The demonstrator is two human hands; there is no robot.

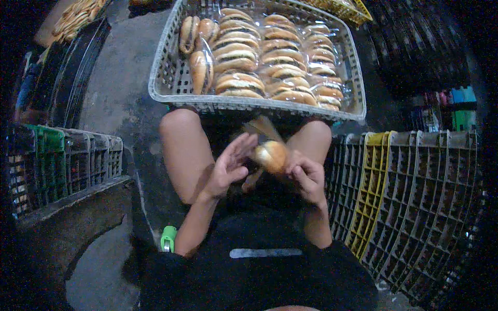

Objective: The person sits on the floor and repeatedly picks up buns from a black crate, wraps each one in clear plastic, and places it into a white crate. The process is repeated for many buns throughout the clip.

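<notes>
My right hand (309, 175) is closed at the right side of a golden bread bun (271, 156), held between my knees. The bun is blurred, so any wrapper on it is hard to make out. Beside the bun's left side, my left hand (229, 165) has its fingers stretched out and its thumb apart, holding nothing. A blurred tan, stick-like shape (264, 128) lies behind the bun. Beyond my knees stands a grey plastic crate (256, 102) with rows of filled buns (284, 58) in clear plastic bags. A few more filled buns (201, 72) lie at its left end.
Stacked plastic crates (424, 202), one yellow, rise close on my right. More crates (93, 155) stand on a ledge at left. A light green object (168, 238) is near my left forearm. Bread (79, 17) lies at the upper left; a yellow crate (350, 11) is behind.
</notes>
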